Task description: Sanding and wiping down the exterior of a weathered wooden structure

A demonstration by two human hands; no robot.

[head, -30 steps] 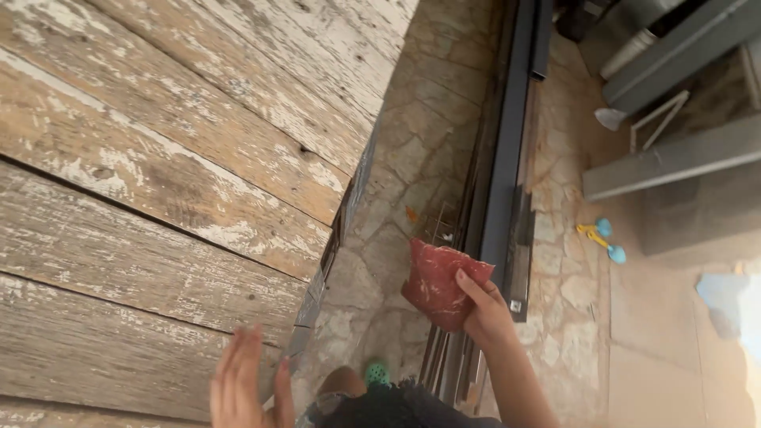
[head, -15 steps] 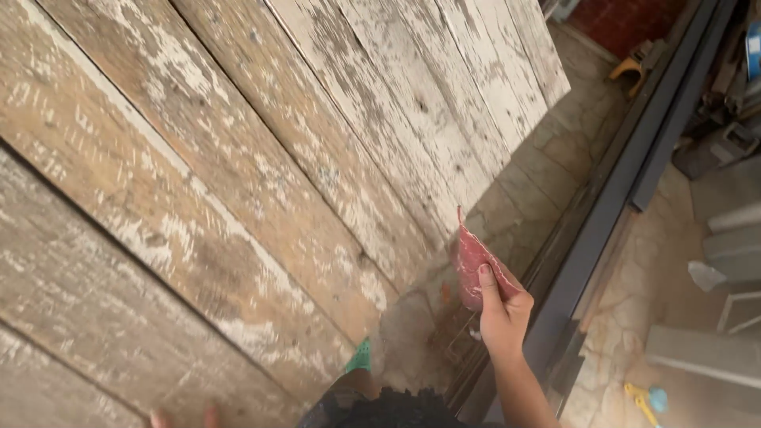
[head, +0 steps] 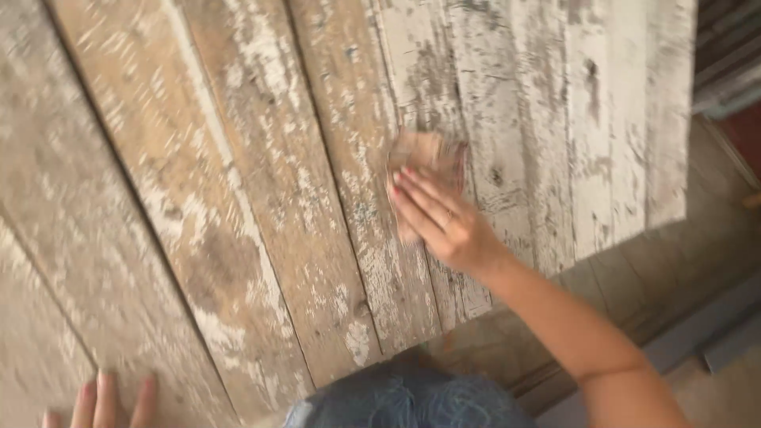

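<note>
Wooden planks (head: 261,198), grey and worn, with old white paint flaking off, fill nearly all of the view. Most of the paint seems gone on the left boards; on the right boards much white remains, so a good part looks not yet sanded. The right hand (head: 440,218) presses flat, fingers stretched, on a brownish sheet of sandpaper (head: 424,154) on a middle plank. The left hand (head: 107,400) rests open on the lower edge, holding nothing.
</note>
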